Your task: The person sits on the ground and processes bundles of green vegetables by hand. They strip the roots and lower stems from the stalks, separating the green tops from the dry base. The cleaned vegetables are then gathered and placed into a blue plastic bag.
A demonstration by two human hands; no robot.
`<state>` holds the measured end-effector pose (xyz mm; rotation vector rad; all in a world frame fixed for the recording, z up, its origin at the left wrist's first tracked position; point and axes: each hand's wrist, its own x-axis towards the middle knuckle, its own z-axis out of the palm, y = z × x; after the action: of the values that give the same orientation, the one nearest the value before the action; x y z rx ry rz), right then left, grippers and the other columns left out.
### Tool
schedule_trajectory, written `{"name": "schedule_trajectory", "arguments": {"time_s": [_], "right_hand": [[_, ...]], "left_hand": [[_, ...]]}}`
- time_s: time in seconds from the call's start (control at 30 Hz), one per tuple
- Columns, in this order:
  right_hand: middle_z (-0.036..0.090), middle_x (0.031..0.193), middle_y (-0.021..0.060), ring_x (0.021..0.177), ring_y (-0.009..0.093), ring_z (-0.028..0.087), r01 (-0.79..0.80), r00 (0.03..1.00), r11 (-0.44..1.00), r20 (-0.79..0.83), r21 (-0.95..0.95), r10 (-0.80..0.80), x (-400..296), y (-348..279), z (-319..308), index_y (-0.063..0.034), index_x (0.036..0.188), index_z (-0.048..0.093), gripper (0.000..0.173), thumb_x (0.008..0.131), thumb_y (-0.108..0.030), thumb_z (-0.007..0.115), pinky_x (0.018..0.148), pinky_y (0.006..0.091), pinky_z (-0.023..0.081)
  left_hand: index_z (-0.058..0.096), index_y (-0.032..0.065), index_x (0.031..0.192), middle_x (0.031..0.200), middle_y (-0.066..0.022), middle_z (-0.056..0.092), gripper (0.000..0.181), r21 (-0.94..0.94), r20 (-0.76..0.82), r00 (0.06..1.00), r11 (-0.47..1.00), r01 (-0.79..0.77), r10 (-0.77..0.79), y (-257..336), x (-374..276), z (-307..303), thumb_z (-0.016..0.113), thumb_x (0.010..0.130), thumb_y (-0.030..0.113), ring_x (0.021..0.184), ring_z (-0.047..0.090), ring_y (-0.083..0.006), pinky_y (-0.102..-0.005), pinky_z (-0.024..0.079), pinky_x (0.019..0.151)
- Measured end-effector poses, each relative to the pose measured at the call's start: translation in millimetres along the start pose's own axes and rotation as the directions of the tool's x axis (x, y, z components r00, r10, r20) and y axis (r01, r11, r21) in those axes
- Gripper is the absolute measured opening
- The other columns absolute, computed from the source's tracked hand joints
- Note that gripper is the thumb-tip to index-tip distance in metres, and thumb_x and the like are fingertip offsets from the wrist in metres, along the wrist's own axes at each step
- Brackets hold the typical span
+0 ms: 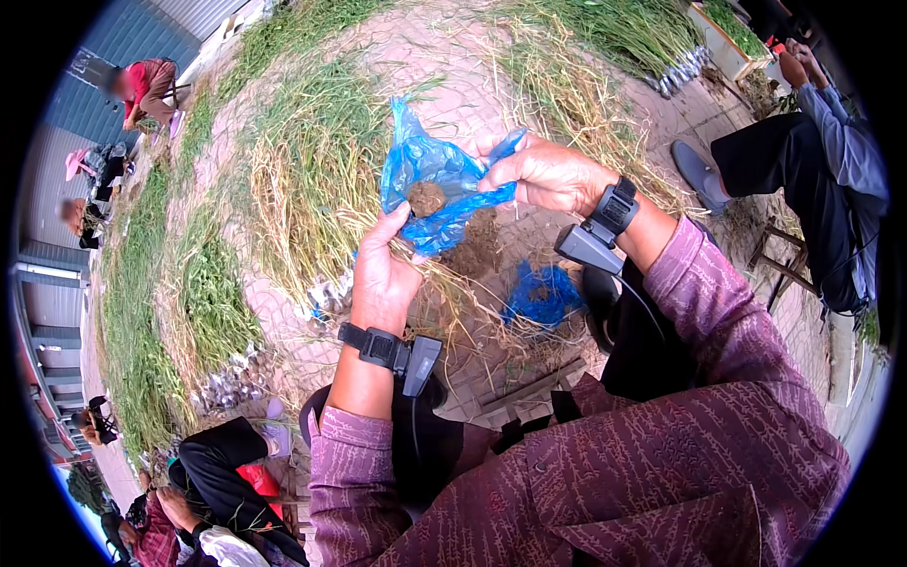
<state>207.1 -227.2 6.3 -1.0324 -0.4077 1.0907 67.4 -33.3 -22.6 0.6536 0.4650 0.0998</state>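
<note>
A thin blue plastic bag (436,166) is spread between my two hands above the ground. My right hand (560,173) pinches its gathered edge on the right. At the lower left of the bag, my left hand (386,280) has its thumb up against the plastic, its other fingers partly hidden beneath. A round brown clump of soil (426,199) lies on the plastic close to the left thumb. Dry stems (471,290) trail below the left hand; whether it holds them I cannot tell. Loose soil (475,248) lies on the paving beneath the bag.
Crumpled blue plastic (542,294) lies near my feet. Bundles of green and straw-coloured plants (319,170) cover the brick paving ahead, some with wrapped bases (237,375). Seated people are close by at right (772,163) and lower left (220,489). A white box of greens (730,42) stands upper right.
</note>
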Motion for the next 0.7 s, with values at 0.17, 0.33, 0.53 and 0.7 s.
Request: {"name": "schedule_trajectory", "arguments": {"time_s": [0.17, 0.33, 0.53, 0.7], "right_hand": [[0.063, 0.106, 0.0073, 0.097, 0.015, 0.06, 0.011, 0.997, 0.993, -0.075, -0.115, -0.02, -2.3, -13.4, -4.6, 0.0005, 0.116, 0.057, 0.036, 0.084, -0.013, 0.067, 0.085, 0.0292, 0.049], [0.048, 0.132, 0.0161, 0.121, 0.027, 0.048, 0.129, 0.989, 0.992, -0.067, -0.015, -0.13, 2.3, -17.0, -30.2, 0.003, 0.128, 0.047, 0.063, 0.087, -0.042, 0.063, 0.104, 0.0383, 0.038], [0.061, 0.117, 0.0122, 0.102, 0.02, 0.062, -0.203, 0.972, 0.967, 0.152, 0.155, 0.18, -2.4, 3.1, 17.9, 0.0016, 0.123, 0.052, 0.046, 0.088, -0.023, 0.066, 0.092, 0.035, 0.05], [0.063, 0.112, 0.0109, 0.096, 0.021, 0.064, -0.288, 0.957, 0.943, 0.054, 0.164, 0.283, 11.1, 30.6, 12.5, 0.0024, 0.121, 0.052, 0.033, 0.092, -0.013, 0.058, 0.085, 0.0356, 0.056]], "left_hand": [[0.052, -0.0024, 0.119, 0.112, -0.0155, 0.061, 0.034, -0.029, 0.035, 0.999, 0.999, -0.037, 0.038, 3.8, -1.6, 2.9, 0.058, 0.087, 0.007, 0.104, 0.061, -0.0283, -0.0439, 0.05, 0.093], [0.058, 0.0012, 0.109, 0.102, -0.0059, 0.063, 0.025, 0.086, 0.078, 0.996, 0.995, -0.051, 0.045, 6.8, -11.8, 14.3, 0.062, 0.084, 0.004, 0.091, 0.062, -0.0166, -0.0314, 0.054, 0.077], [0.061, 0.0003, 0.103, 0.091, -0.0043, 0.064, 0.022, 0.27, 0.027, 0.999, 0.963, 0.011, -0.019, 2.7, -20.0, 26.7, 0.066, 0.081, 0.003, 0.08, 0.063, -0.0126, -0.0263, 0.053, 0.068], [0.06, 0.0018, 0.1, 0.083, -0.0045, 0.063, 0.019, 0.392, 0.007, 1.0, 0.92, -0.028, 0.028, 2.1, -10.6, 11.3, 0.066, 0.082, 0.004, 0.065, 0.058, -0.0102, -0.0222, 0.043, 0.049]]}}
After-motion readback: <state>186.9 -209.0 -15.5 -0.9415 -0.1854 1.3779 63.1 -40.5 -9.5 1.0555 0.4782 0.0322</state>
